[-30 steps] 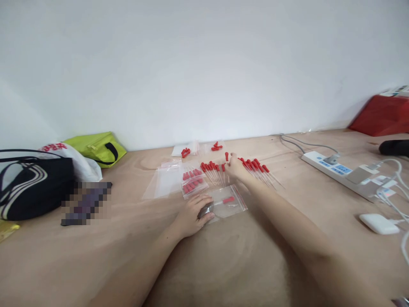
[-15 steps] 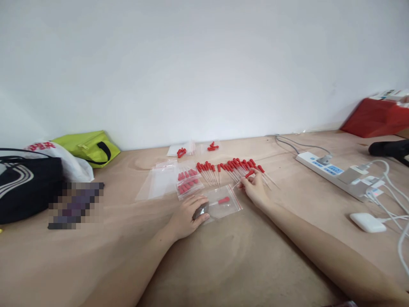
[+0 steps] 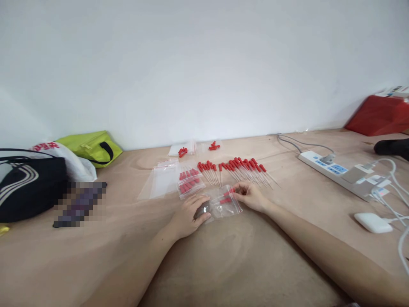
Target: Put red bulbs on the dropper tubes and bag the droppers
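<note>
A clear zip bag (image 3: 220, 212) lies flat between my hands, with one red-bulbed dropper (image 3: 226, 200) inside it. At the bag's left end, the fingers and thumb of my left hand (image 3: 189, 215) curl round a dark, shiny, rounded object (image 3: 202, 209), whose kind I cannot make out. My right hand (image 3: 251, 196) is closed at the bag's right, open end. Its fingertips pinch the red bulb of a second dropper (image 3: 229, 192), lying along the first one. Behind the bag, many droppers (image 3: 243, 164) with red bulbs and thin clear stems lie in a row.
Filled bags of red bulbs (image 3: 189, 181) and flat bags (image 3: 164, 179) lie to the left. Two small heaps of red bulbs (image 3: 182, 152) are at the back. A power strip (image 3: 332, 170) with cables stands right; a black bag (image 3: 32, 183) and a green bag (image 3: 92, 147) stand left.
My right hand has moved slightly left and down, bringing the second dropper into the bag beside the first. My left hand stays at the bag's left end.
</note>
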Demonstrator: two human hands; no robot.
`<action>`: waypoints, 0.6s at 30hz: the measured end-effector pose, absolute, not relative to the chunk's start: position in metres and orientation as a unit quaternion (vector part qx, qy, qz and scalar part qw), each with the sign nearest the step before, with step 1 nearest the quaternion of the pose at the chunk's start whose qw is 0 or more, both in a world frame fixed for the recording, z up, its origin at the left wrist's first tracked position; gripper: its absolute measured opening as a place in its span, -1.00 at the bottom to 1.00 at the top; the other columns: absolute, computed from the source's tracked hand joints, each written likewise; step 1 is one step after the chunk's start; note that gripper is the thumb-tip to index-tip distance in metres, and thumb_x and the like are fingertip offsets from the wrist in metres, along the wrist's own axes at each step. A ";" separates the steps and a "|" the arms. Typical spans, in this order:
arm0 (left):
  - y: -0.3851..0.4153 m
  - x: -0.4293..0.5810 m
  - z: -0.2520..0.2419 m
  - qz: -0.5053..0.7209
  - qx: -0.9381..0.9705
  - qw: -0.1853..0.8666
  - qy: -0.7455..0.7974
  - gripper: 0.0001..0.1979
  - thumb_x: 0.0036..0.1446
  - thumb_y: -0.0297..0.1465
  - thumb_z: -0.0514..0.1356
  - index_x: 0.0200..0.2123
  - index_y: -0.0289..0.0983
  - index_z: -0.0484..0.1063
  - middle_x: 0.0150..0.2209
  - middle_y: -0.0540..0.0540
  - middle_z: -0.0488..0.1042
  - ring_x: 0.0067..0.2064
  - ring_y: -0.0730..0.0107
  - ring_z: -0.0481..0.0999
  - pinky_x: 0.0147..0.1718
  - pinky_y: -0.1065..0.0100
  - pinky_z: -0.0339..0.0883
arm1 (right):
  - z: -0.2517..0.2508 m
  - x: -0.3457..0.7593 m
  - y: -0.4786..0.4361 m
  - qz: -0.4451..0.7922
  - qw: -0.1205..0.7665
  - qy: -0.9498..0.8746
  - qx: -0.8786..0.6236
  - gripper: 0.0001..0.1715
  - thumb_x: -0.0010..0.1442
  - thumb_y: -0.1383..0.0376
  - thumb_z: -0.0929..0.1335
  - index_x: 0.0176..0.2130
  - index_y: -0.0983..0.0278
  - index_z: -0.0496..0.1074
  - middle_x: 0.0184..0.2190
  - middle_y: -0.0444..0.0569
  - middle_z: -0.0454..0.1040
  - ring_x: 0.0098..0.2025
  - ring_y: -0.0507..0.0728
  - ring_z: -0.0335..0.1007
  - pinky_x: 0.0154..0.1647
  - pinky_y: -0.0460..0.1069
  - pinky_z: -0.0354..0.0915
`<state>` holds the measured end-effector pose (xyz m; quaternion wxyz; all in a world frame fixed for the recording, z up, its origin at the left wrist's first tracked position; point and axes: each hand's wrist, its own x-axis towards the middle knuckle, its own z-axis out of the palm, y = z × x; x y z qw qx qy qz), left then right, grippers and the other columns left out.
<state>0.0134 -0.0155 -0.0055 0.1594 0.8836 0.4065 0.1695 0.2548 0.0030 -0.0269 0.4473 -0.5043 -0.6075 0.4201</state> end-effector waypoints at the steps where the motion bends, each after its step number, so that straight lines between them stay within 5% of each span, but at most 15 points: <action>1: -0.016 0.013 -0.006 0.167 0.883 0.160 0.409 -0.61 0.10 -0.27 0.09 0.01 -0.21 0.23 0.05 -0.12 0.31 0.10 0.23 0.24 0.09 0.09 0.08 | -0.027 0.254 0.003 0.410 0.450 -0.612 -0.504 -0.71 -0.18 0.13 0.42 -0.49 0.28 0.37 -0.68 -0.22 0.27 -0.66 -0.07 0.07 -0.65 -0.13 0.06; 13: -0.016 0.014 -0.005 0.166 0.882 0.165 0.410 -0.61 0.10 -0.27 0.08 0.01 -0.24 0.24 0.05 -0.15 0.31 0.10 0.22 0.24 0.09 0.09 0.07 | -0.032 0.254 0.002 0.357 0.471 -0.643 -0.486 -0.71 -0.16 0.13 0.44 -0.50 0.28 0.36 -0.61 -0.17 0.30 -0.62 -0.05 0.10 -0.62 -0.11 0.10; 18: -0.016 0.013 -0.006 0.167 0.884 0.162 0.406 -0.61 0.11 -0.27 0.08 0.01 -0.25 0.24 0.04 -0.15 0.32 0.10 0.23 0.24 0.09 0.09 0.07 | -0.032 0.255 0.000 0.259 0.418 -0.747 -0.447 -0.80 0.08 0.22 0.30 -0.39 0.23 0.50 -0.38 -0.03 0.39 -0.35 0.04 0.30 -0.36 -0.06 0.24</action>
